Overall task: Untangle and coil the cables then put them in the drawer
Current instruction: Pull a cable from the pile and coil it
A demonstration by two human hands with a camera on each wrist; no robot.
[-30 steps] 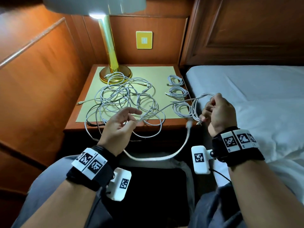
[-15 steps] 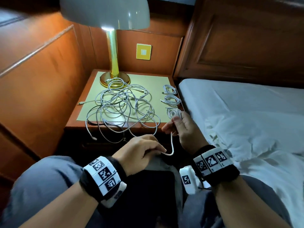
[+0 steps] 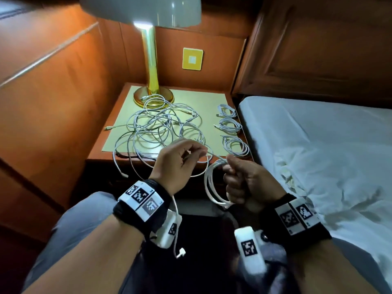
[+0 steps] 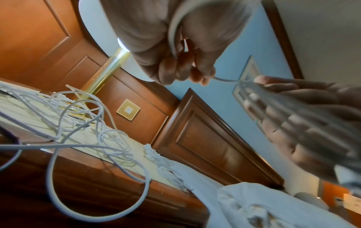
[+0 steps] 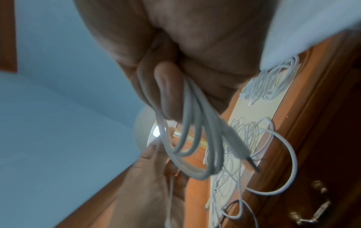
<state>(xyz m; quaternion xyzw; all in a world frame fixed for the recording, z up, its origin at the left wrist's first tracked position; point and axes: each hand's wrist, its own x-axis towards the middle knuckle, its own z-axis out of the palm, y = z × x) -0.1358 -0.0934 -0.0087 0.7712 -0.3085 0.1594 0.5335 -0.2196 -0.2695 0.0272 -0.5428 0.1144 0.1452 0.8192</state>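
The right hand point(image 3: 246, 183) grips a few loops of white cable point(image 3: 212, 187), fingers curled round them; the left hand point(image 3: 180, 162) pinches the same cable's running strand just beside it. Beyond both hands a tangle point(image 3: 163, 128) sprawls over the nightstand point(image 3: 214, 98), three coils point(image 3: 230, 126) ahead of the right hand. Only the right-wrist view shows the drawer handle point(image 5: 312, 211); only the head view shows the plug point(image 3: 181, 251) dangling under the left wrist.

No legible text or labels anywhere
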